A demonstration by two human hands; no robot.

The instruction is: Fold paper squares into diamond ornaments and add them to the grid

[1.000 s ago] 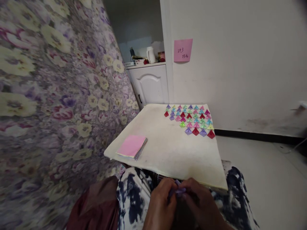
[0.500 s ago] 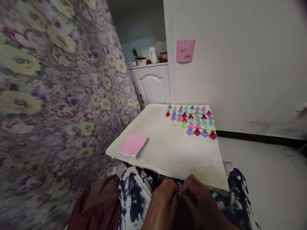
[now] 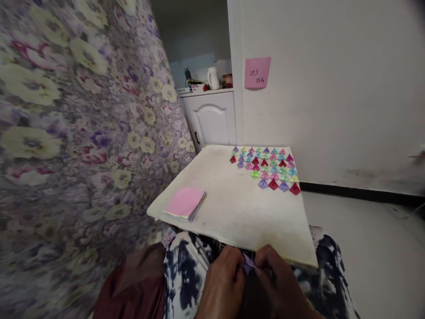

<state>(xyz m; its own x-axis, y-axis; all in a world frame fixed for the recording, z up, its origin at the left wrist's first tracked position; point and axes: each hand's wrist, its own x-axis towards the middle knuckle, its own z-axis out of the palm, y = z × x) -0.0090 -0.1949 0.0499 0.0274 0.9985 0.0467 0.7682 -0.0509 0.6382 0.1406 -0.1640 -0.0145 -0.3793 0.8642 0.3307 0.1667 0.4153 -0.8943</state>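
Between my two hands, just below the table's front edge, is a small purple folded paper [image 3: 248, 263]. My left hand [image 3: 224, 277] pinches its left side with thumb and forefinger. On its right side, the fingertips of my right hand [image 3: 277, 277] are closed on the same paper. Part of the paper is hidden behind the fingers. Several small folded paper pieces [image 3: 273, 184] in red, purple, green, pink and blue lie in rows at the table's far right. A stack of square paper [image 3: 184, 202], pink on top, rests at the table's near left.
The cream-covered table [image 3: 226, 212] stands in front of my knees. A floral curtain [image 3: 99, 146] hangs along the left side. Behind are a white cabinet [image 3: 214, 117] with a white jug [image 3: 213, 78] on it, and a wall with a pink note [image 3: 257, 72].
My hands have moved slightly apart, and more of the purple paper shows between them. The paper pieces and the stack lie as before.
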